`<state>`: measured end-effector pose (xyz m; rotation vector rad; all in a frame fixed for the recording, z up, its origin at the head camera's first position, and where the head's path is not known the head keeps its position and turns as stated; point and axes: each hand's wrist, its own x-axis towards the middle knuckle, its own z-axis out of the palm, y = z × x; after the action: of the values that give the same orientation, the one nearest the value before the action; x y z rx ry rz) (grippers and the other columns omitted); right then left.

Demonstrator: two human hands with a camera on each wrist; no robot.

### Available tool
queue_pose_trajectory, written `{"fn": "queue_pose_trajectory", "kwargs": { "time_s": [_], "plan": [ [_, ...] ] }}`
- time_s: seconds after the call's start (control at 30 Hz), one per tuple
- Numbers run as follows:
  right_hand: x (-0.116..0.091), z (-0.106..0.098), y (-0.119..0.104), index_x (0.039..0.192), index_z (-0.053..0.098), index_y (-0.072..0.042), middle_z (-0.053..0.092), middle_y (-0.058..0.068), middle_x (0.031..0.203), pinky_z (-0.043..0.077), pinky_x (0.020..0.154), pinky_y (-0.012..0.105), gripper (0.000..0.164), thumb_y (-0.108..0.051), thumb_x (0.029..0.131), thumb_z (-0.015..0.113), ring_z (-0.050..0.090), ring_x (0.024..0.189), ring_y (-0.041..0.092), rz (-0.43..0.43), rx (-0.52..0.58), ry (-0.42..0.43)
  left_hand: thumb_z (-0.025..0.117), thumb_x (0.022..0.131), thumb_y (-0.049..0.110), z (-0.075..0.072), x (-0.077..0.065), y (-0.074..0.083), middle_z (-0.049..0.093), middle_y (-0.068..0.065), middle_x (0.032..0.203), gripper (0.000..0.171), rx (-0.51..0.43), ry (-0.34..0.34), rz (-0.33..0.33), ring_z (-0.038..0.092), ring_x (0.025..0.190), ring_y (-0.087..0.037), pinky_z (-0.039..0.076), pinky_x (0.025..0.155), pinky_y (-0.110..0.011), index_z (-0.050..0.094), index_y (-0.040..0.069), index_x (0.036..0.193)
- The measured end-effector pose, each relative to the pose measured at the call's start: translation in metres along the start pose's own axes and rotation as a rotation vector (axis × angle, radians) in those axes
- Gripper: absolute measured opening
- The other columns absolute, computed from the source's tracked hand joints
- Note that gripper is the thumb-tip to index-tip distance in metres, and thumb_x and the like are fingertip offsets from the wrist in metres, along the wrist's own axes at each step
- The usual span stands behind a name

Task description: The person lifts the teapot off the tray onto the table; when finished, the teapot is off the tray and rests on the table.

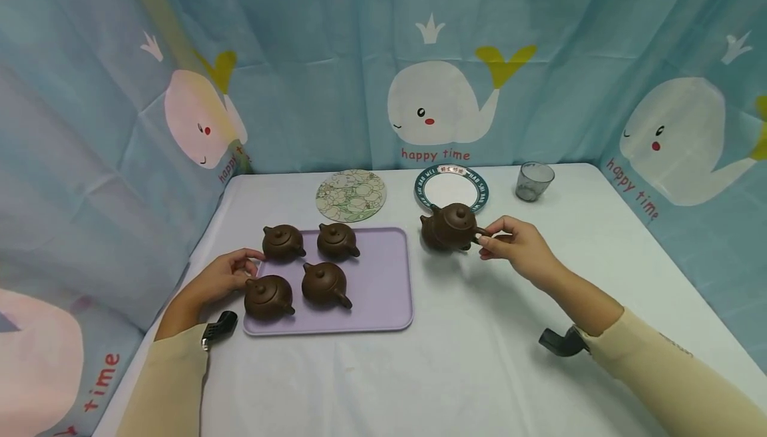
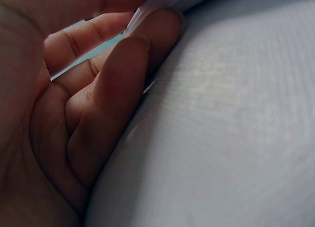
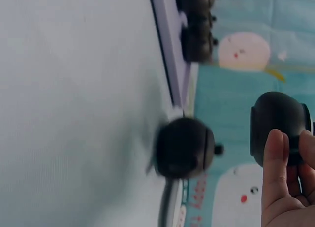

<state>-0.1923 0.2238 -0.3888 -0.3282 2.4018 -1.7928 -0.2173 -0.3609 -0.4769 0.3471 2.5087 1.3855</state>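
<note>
My right hand (image 1: pixel 526 250) pinches a dark brown teapot (image 1: pixel 460 216) by its handle, raised to the right of the tray. Below it a second brown teapot (image 3: pixel 181 149) stands on the white table, mostly hidden behind the held one in the head view. At the left edge of the lavender tray (image 1: pixel 380 277), my left hand (image 1: pixel 217 278) grips the rim, fingers curled at it close over the tabletop. Several matching teapots sit on the tray's left part, and the front left teapot (image 1: pixel 267 297) is right beside the left fingertips.
Along the back of the table lie a round floral mat (image 1: pixel 351 195) and a green-rimmed plate (image 1: pixel 451 186). A clear glass (image 1: pixel 534 181) stands at the back right. A blue whale-print curtain (image 1: pixel 335 90) surrounds the table's back and sides.
</note>
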Motion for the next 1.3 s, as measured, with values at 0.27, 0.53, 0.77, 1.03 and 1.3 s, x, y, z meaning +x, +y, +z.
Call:
{"fn": "queue_pose_trajectory", "kwargs": {
  "time_s": [0.27,0.53,0.77,1.03,1.3],
  "plan": [
    [0.001,-0.028,0.007,0.108,0.050,0.009,0.061,0.029,0.110,0.053,0.077,0.030,0.030,-0.014,0.094,0.064,0.070,0.084,0.021,0.033,-0.046,0.064,0.054,0.079,-0.012,-0.004,-0.001,-0.002,0.056,-0.013,0.087,0.048,0.001,-0.007,0.037,0.050,0.068,-0.012,0.042,0.058,-0.025,0.049,-0.008,0.127],
    [0.007,-0.045,0.030,0.108,0.049,0.009,0.058,0.028,0.116,0.053,0.078,0.028,0.029,-0.013,0.095,0.062,0.069,0.082,0.016,0.080,-0.036,0.107,0.053,0.079,-0.013,-0.004,-0.001,-0.002,0.055,-0.015,0.087,0.049,-0.015,-0.017,0.034,0.050,0.067,-0.012,0.042,0.058,-0.025,0.048,-0.008,0.127],
    [0.011,-0.056,0.047,0.109,0.048,0.010,0.057,0.022,0.115,0.052,0.078,0.025,0.031,-0.014,0.096,0.062,0.070,0.084,0.017,0.126,-0.036,0.141,0.053,0.079,-0.012,-0.004,-0.001,0.000,0.055,-0.014,0.088,0.049,-0.019,-0.019,0.030,0.050,0.067,-0.013,0.042,0.058,-0.025,0.048,-0.007,0.128],
    [0.014,-0.061,0.062,0.113,0.046,0.013,0.056,0.025,0.117,0.052,0.079,0.026,0.035,-0.013,0.096,0.061,0.070,0.087,0.019,0.152,-0.021,0.145,0.052,0.080,-0.012,-0.003,-0.001,-0.002,0.055,-0.014,0.089,0.050,-0.024,-0.020,0.014,0.050,0.068,-0.014,0.042,0.058,-0.026,0.047,-0.007,0.129],
    [0.019,-0.066,0.076,0.109,0.047,0.013,0.055,0.017,0.112,0.053,0.078,0.029,0.031,-0.011,0.095,0.061,0.070,0.083,0.015,0.150,-0.006,0.130,0.054,0.080,-0.013,-0.001,0.001,-0.004,0.055,-0.015,0.089,0.051,-0.032,-0.025,0.016,0.050,0.067,-0.013,0.042,0.057,-0.026,0.046,-0.008,0.130]
  ]
}}
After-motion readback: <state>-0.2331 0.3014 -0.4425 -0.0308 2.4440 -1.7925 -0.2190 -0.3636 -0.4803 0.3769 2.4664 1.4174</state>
